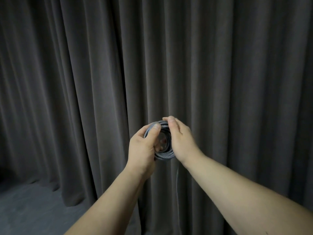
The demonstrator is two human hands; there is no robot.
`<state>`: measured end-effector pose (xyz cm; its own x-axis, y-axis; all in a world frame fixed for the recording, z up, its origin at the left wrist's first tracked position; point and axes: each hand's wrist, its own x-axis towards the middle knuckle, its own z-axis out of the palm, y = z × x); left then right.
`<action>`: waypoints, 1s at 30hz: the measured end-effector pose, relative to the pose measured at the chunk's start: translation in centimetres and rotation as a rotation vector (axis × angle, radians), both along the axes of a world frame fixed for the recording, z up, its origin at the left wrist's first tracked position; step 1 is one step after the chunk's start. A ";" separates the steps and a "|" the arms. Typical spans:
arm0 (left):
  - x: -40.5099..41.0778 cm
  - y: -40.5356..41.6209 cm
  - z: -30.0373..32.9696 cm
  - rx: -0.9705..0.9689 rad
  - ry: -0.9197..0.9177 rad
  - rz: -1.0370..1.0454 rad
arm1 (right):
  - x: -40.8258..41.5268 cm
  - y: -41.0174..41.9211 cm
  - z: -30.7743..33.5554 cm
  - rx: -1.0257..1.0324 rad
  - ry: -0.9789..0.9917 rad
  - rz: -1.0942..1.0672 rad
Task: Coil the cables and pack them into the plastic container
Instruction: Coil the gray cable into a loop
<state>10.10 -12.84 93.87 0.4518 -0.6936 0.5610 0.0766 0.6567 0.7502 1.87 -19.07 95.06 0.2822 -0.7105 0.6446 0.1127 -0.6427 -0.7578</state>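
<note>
A light, springy braided cable (pixel 165 154) is held coiled, gripped by the left hand (pixel 144 146) and pinched at its rim by the right hand (pixel 180 138).

Single head-worn wide-angle view, facing forward, slightly down, toward curtain (pixel 220 65); both forearms reaching in from bottom edge; floor (pixel 33 209) at lower left.

A coil of cable (pixel 165 154), its grey sheath braided like woven cloth and matt in finish, with a fine speckled weave (the inner turns look darker and smoother). Behind it hangs a heavy curtain (pixel 220 73) of dark brown-grey cloth, soft and matt, falling in deep folds. The floor (pixel 33 209) below shows a dull, dark grey, faintly grainy surface.
</note>
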 end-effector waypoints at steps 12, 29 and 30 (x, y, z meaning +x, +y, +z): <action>0.7 0.0 -0.7 0.095 -0.184 -0.052 | 0.3 -0.6 -0.6 -0.139 0.005 -0.272; 7.1 -2.9 0.4 0.080 0.222 0.328 | -2.6 -4.2 -6.1 -0.152 0.471 -0.222; 7.2 -3.0 0.4 0.082 0.239 0.338 | -2.9 -4.2 -6.2 -0.264 0.604 -0.297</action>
